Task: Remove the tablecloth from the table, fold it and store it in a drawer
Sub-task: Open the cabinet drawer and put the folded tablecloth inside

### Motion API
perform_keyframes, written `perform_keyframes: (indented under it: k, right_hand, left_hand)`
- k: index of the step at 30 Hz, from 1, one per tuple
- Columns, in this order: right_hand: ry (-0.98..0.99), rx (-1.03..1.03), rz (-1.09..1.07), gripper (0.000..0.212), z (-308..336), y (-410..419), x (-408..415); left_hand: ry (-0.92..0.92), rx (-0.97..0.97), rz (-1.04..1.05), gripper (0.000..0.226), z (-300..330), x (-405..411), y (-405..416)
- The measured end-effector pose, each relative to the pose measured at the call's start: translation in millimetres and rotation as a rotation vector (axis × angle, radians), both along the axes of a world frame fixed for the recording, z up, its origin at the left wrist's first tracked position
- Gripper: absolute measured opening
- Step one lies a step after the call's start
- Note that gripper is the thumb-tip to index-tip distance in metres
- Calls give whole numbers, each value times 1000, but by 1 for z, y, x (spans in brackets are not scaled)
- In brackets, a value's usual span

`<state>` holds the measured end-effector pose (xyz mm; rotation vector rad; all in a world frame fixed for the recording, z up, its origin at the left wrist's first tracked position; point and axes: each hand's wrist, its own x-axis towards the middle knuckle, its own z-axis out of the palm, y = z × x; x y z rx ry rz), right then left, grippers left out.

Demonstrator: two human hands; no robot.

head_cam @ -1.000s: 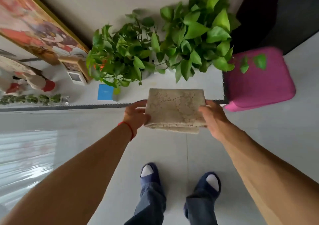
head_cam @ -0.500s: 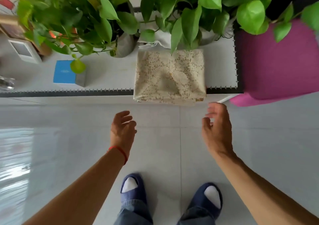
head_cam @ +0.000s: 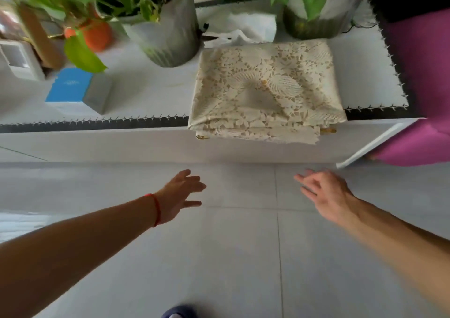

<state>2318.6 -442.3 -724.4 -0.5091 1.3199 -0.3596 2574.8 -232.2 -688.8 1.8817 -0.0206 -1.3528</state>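
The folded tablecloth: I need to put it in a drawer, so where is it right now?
In the head view the folded tablecloth lies on the white cabinet top, right of centre, in front of the two plant pots, its front edge overhanging; both hands are off it.

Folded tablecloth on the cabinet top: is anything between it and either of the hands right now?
Nothing visible. The folded tablecloth lies at the cabinet's front edge, overhanging slightly. The left hand and right hand hover open below it over bare floor. The plant pots stand behind the cloth, not in the way.
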Motion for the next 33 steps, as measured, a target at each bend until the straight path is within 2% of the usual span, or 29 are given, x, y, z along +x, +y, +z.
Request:
perform_keyframes:
  k: [1, 3, 5, 7, 9, 11, 13, 14, 17, 20, 22, 24, 25, 26, 29, 30, 33]
  right_hand:
    - [18, -59, 27, 42, -5, -5, 0]
    - [4, -119, 55, 29, -12, -17, -2]
    - [-25, -122, 48, 26, -14, -26, -7]
    - [-54, -124, 54, 30, -9, -31, -12]
    - [-39, -109, 79, 30, -2, -29, -16]
    - [-51, -115, 112, 30, 2, -22, -17]
    - [-46, -114, 78, 28, 5, -19, -14]
    - [-38, -118, 48, 26, 6, -20, -12]
    - [-55, -104, -101, 22, 4, -29, -8]
    - [-169, -33, -235, 22, 5, -30, -4]
    - [-270, 40, -355, 33, 7, -25, -9]
    - [-368, 91, -423, 59, 10, -24, -14]
    - [-373, 94, -439, 63, 11, -22, -17]
    - [-370, 93, -441, 60, 11, -21, -18]
    - [-313, 67, -400, 34, 1, -9, -22]
    - [-290, 49, -342, 29, -4, -3, -27]
    - [-123, -67, -57, 38, -8, 14, -48]
  left_hand:
    - [-23, -5, 4, 83, -8, 2, 1]
    - [-162, 56, -165, 90, -19, 6, 3]
    - [-256, 116, -277, 95, -19, 8, 4]
    - [-290, 101, -219, 92, -12, 8, 5]
    - [-304, 103, -47, 81, 4, 10, 0]
    - [-303, 39, 159, 59, 23, 16, -6]
    - [-402, -60, 297, 36, 39, 20, -10]
    - [-462, -81, 318, 32, 42, 20, -10]
    - [-536, -177, 278, 58, 33, 8, -4]
    - [-426, -263, 347, 67, 20, 7, -5]
    - [-367, -245, 344, 60, 26, 14, -5]
    - [-365, -205, 304, 57, 33, 21, 0]
    - [-428, -163, 267, 57, 36, 22, 3]
    - [-566, -106, 218, 57, 39, 20, 7]
    - [-1174, -4, 36, 63, 42, 0, 17]
    - [-1293, 24, -34, 67, 43, -9, 22]
    - [-1387, 32, -118, 82, 49, -26, 48]
